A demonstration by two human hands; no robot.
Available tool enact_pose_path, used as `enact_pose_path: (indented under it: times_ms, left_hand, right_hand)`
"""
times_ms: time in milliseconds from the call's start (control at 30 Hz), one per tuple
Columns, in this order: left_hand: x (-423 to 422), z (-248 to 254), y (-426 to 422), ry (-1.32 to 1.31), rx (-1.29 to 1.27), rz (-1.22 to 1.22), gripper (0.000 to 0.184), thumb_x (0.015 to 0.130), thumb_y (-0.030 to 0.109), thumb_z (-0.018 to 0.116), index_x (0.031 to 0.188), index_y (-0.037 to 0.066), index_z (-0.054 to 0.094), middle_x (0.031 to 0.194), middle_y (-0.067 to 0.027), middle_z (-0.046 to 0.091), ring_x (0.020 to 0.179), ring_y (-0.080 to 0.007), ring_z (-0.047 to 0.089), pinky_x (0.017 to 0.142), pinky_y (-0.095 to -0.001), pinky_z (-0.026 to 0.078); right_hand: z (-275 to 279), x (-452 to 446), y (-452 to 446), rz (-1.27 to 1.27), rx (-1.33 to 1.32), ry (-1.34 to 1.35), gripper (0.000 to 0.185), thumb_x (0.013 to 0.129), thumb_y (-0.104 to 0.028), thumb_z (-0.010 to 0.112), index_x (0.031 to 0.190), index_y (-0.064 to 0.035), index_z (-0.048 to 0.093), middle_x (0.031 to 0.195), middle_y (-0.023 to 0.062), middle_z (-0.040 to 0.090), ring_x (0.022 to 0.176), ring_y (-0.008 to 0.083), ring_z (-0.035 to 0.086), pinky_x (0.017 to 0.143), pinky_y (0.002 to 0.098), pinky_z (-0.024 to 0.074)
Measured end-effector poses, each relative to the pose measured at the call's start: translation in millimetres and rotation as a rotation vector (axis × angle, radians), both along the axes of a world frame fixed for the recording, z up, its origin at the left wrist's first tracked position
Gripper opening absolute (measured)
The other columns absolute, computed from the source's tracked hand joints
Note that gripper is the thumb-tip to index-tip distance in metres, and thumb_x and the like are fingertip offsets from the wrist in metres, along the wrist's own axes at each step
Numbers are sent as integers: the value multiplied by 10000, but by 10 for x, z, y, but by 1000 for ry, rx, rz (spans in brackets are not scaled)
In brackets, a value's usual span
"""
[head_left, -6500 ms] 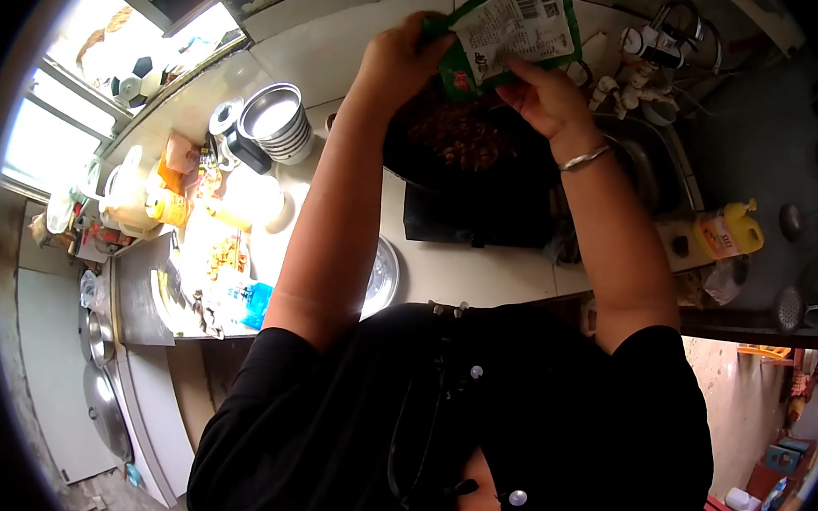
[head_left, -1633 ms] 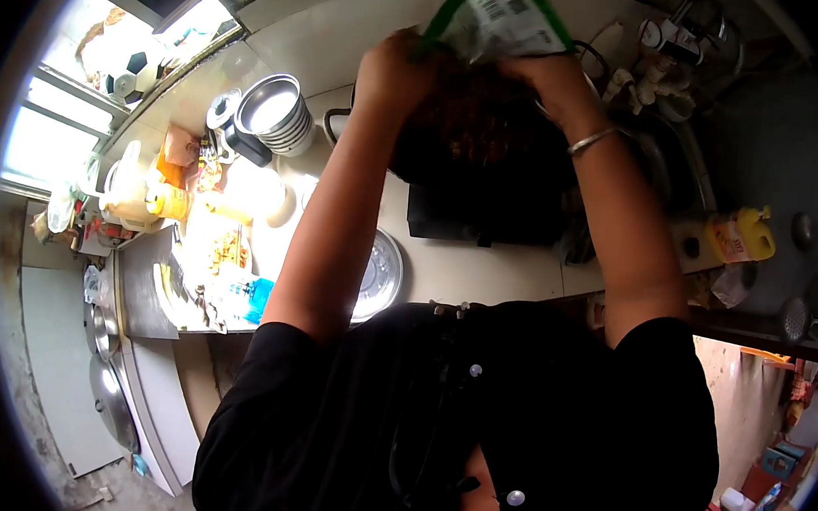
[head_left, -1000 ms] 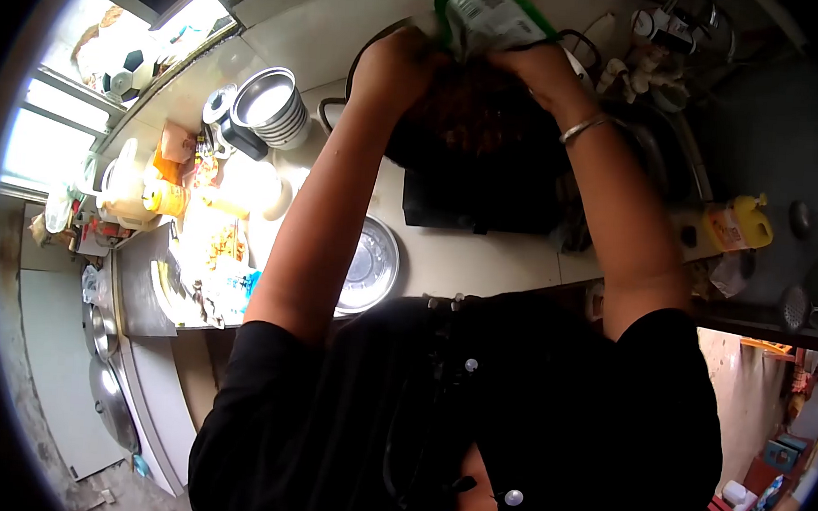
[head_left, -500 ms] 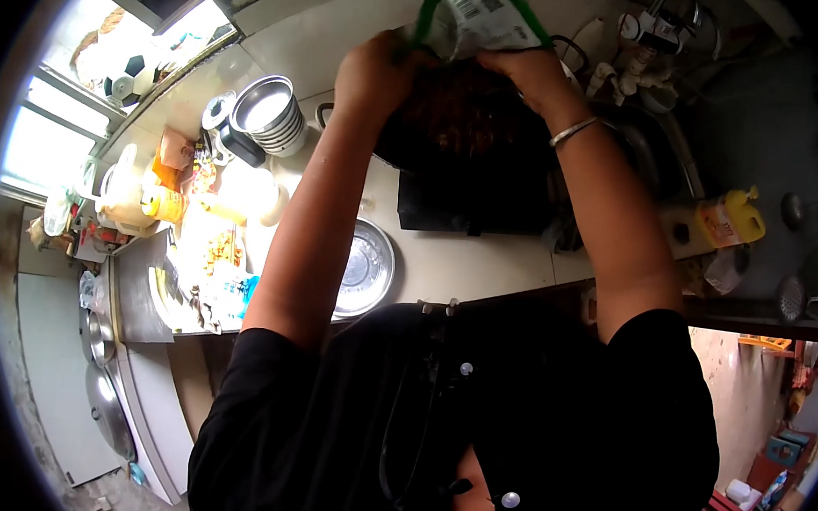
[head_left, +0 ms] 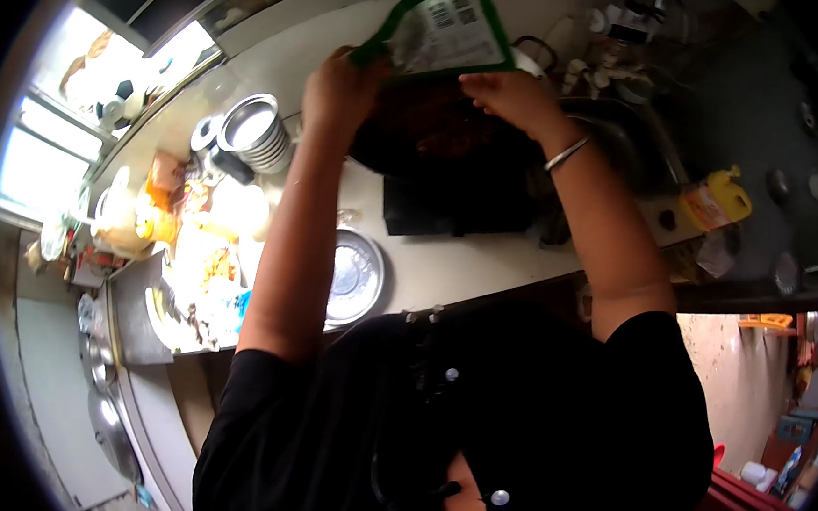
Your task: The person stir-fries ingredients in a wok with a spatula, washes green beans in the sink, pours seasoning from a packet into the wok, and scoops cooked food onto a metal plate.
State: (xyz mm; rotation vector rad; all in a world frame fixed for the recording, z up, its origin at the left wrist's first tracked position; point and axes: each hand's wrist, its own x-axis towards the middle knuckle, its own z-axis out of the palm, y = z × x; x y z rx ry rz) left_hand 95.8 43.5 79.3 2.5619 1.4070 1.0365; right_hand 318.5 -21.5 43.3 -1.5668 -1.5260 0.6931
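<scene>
My left hand (head_left: 339,92) is closed on the left end of a green-edged pouch (head_left: 449,31) with a white printed label and barcode. The pouch is tilted above a dark pan (head_left: 378,146) holding brown, glistening food (head_left: 444,141). Just below the pouch's lower right edge is my right hand (head_left: 517,98), its fingers pointing left and slightly apart, with nothing visible in them. A silver bracelet (head_left: 566,154) circles my right wrist. The pan sits over a black stove (head_left: 454,210). Shadow hides much of the pan's rim and contents.
A metal plate (head_left: 356,276) lies beside my left forearm. Stacked metal bowls (head_left: 257,134) and a yellow bottle (head_left: 153,226) stand on the left. To the right are a sink (head_left: 655,144) and a yellow jug (head_left: 717,199). Ladles (head_left: 778,186) hang at the far right.
The pouch has moved left with my left hand and shows more of its label. My right hand, earlier at the pouch's lower edge, now sits lower with its fingers off it.
</scene>
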Motion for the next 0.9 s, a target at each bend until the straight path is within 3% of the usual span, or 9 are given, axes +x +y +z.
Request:
enact_pose_path:
  times_ms: [33,67,167,367,633,700,733,833,900]
  left_hand:
    - [-39,14,10,-33,-20,-7,280,852,348,482,852,131,660,892,-122,607,771,-342,588,680,-415,461]
    - [-75,17,20,-65,26,-49,271,856,338,481,846,134,660,886,-119,608,763,-339,590,674,-414,460]
    - [-151,-1,-18,-139,110,-119,220,856,283,501,846,121,649,876,-114,609,764,-329,592,669,-406,459]
    - [-319,67,-90,-203,219,-129,167,827,239,563,872,90,624,839,-104,614,757,-322,589,644,-382,471]
    - [-888,175,-135,-79,319,129,81,797,201,609,844,136,620,795,-79,606,709,-291,591,605,-374,475]
    - [-1226,107,-85,247,574,142,89,799,206,609,872,156,613,812,-64,604,715,-269,594,602,-367,479]
    - [-1375,105,-131,428,660,179,98,804,211,604,892,168,608,825,-54,602,731,-246,599,604,-355,484]
    - [-1878,-67,-236,311,610,225,91,828,212,577,873,140,610,813,-24,607,731,-212,602,626,-313,487]
    - [-2247,-300,-296,453,569,378,143,840,138,541,972,144,595,833,-57,591,713,-212,584,577,-327,464]
  right_hand:
    - [-65,66,-64,-37,131,-277,271,777,-324,642,875,-71,651,746,81,650,713,228,623,649,347,493]
    - [-96,128,-132,-53,101,-363,276,767,-358,638,887,-110,660,728,95,639,734,273,615,677,382,486]
    - [79,159,-658,-50,328,-570,222,761,-244,644,897,-69,640,828,112,612,817,288,581,723,387,471]
    - [-77,387,-1218,-113,77,-959,357,714,-126,662,1054,-65,573,962,110,560,926,293,512,785,369,449]
    - [-81,626,-1166,-213,-88,-1012,344,776,-59,537,1116,-107,548,886,118,571,805,311,575,684,410,477]
    - [152,729,-1171,-188,-35,-1049,275,830,-122,473,1081,-131,585,875,115,609,824,320,589,692,425,478]
    - [301,798,-1169,-172,-37,-1023,272,808,-115,509,1062,-144,603,887,112,615,834,316,589,703,420,477]
    - [802,1002,-1278,-37,137,-1032,311,715,-87,624,1013,-171,645,896,108,632,847,295,594,732,391,477]
    - [1010,927,-1336,3,117,-1043,326,669,-75,660,981,-172,660,872,109,638,835,280,602,734,372,478]
